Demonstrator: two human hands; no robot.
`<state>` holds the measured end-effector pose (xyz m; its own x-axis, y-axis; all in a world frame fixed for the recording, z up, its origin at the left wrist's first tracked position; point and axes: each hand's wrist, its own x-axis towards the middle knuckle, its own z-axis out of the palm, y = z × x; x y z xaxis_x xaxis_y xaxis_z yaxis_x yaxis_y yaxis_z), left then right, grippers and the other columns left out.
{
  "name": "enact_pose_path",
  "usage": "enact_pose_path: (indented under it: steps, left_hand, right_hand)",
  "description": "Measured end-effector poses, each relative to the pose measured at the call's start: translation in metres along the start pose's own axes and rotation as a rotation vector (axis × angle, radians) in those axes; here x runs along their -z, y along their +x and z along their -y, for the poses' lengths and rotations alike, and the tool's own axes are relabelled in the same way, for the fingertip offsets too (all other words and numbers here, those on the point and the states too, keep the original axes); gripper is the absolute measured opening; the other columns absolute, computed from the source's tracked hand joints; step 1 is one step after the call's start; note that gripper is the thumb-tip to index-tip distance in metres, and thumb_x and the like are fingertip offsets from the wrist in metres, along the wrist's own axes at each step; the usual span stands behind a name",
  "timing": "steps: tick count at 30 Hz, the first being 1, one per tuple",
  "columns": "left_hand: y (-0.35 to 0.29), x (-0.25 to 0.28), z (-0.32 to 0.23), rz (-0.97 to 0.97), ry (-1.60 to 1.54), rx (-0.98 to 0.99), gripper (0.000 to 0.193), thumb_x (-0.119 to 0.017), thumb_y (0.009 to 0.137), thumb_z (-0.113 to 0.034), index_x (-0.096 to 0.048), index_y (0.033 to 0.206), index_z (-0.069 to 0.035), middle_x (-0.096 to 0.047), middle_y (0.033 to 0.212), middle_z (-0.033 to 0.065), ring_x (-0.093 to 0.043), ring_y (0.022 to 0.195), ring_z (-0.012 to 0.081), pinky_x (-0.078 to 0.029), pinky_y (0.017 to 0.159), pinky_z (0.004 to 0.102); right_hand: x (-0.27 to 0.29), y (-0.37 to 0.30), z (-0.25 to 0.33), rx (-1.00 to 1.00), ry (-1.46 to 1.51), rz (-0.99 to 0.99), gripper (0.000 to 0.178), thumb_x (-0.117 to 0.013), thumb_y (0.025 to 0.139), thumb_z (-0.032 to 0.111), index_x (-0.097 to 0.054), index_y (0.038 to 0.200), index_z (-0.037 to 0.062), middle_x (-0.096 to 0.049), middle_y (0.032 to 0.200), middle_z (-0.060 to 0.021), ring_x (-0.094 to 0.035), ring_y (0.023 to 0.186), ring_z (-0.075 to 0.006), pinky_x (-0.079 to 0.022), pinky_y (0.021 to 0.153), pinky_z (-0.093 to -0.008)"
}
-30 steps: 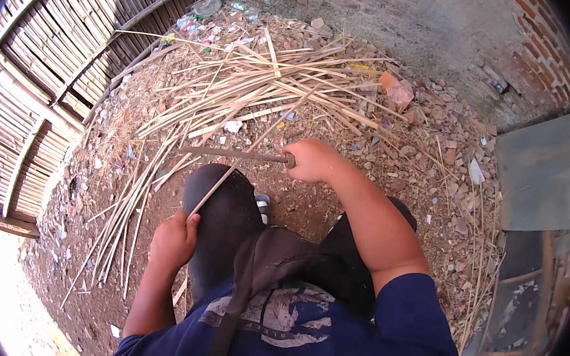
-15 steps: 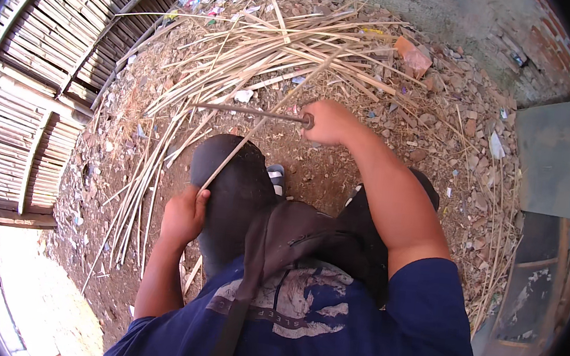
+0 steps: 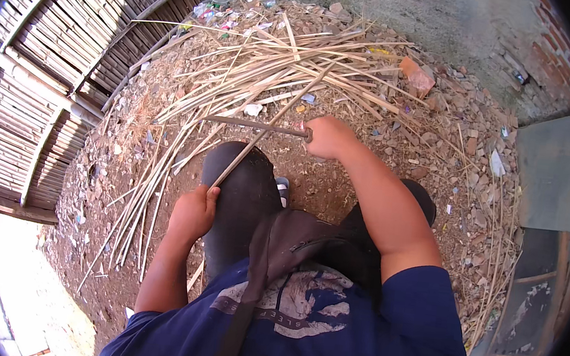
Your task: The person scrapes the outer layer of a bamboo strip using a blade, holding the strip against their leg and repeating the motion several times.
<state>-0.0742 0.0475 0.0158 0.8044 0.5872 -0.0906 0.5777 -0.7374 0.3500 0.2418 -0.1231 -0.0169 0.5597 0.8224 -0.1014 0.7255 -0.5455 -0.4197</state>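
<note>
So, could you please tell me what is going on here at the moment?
A person sits on bare, rubble-strewn ground working a long bamboo strip. The left hand grips the strip's near end beside the knee, while the right hand holds a long knife laid across the strip. Ahead lies a loose pile of split bamboo strips, with a slatted bamboo panel on the left.

Cane pile (image 3: 268, 66) on ground ahead; slatted fence (image 3: 40, 79) left; brick wall (image 3: 551, 52) far right.
</note>
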Motion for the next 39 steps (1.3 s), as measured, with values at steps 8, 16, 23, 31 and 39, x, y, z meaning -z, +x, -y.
enact_pose_path:
  steps: [8, 16, 23, 31, 39]
  left_hand:
    - [-0.011, -0.008, 0.002, 0.004, 0.064, 0.068, 0.044, -0.049, 0.107, -0.042, -0.061, 0.096, -0.001, -0.067, 0.085, 0.0314, -0.066, 0.084, 0.0526, -0.05, 0.074, 0.0627]
    - [-0.01, 0.001, 0.007, 0.035, 0.068, 0.066, 0.044, -0.05, 0.106, -0.042, -0.062, 0.095, -0.001, -0.068, 0.084, 0.0309, -0.066, 0.084, 0.053, -0.05, 0.076, 0.0621]
    - [-0.001, 0.002, 0.003, 0.025, -0.004, 0.025, 0.045, -0.049, 0.107, -0.04, -0.063, 0.093, 0.001, -0.068, 0.087, 0.0304, -0.065, 0.086, 0.0529, -0.049, 0.077, 0.0606]
    - [-0.008, -0.004, 0.017, 0.035, -0.052, 0.007, 0.043, -0.05, 0.107, -0.038, -0.063, 0.093, 0.001, -0.068, 0.087, 0.0302, -0.065, 0.085, 0.0529, -0.049, 0.074, 0.0601]
    - [-0.01, 0.009, 0.011, 0.036, -0.015, 0.027, 0.044, -0.049, 0.107, -0.039, -0.062, 0.093, 0.001, -0.067, 0.088, 0.0308, -0.065, 0.088, 0.0511, -0.049, 0.077, 0.0587]
  right_hand:
    - [-0.01, -0.002, 0.006, -0.132, 0.114, -0.103, 0.024, -0.067, 0.082, 0.019, -0.074, 0.104, 0.0112, -0.074, 0.103, -0.0174, -0.071, 0.1, -0.0361, -0.057, 0.086, -0.0493]
    - [0.009, -0.011, 0.022, -0.094, -0.02, -0.059, 0.023, -0.069, 0.08, 0.021, -0.074, 0.1, 0.0107, -0.075, 0.098, -0.0158, -0.072, 0.094, -0.037, -0.057, 0.083, -0.0491]
    - [0.013, 0.002, -0.02, -0.234, 0.092, 0.137, 0.028, -0.072, 0.079, 0.023, -0.075, 0.105, 0.012, -0.075, 0.095, -0.0153, -0.073, 0.095, -0.0353, -0.058, 0.082, -0.0484]
    - [0.01, 0.0, -0.003, -0.224, 0.117, -0.061, 0.032, -0.07, 0.083, 0.023, -0.074, 0.113, 0.0134, -0.074, 0.1, -0.0184, -0.072, 0.099, -0.036, -0.057, 0.086, -0.049]
    - [0.036, -0.002, -0.037, -0.294, 0.123, -0.255, 0.035, -0.07, 0.081, 0.021, -0.073, 0.114, 0.011, -0.074, 0.096, -0.0185, -0.072, 0.094, -0.0362, -0.057, 0.083, -0.0498]
